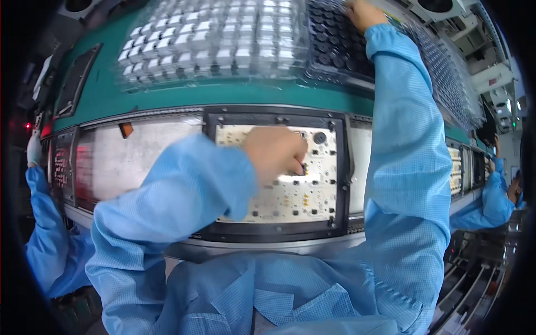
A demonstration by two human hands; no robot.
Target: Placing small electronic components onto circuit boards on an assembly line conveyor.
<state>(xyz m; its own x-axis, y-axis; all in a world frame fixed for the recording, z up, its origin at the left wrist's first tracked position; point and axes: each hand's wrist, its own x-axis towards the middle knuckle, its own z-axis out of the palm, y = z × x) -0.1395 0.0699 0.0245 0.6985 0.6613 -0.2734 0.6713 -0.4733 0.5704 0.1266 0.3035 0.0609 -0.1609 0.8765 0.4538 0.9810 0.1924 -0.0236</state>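
Part fitting prob. in hand: cream rectangular circuit board, near centre, is partly covered by bunched L hand; pinch can't be confirmed. Round black parts, far right, are reached by R hand, grip can't be told; careful pick prob. needed next.

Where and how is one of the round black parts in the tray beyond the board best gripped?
Probably by opposite sides of its rim, coming from straight above: the round black part sits in a tray with neighbours packed close around it, leaving its top most open.
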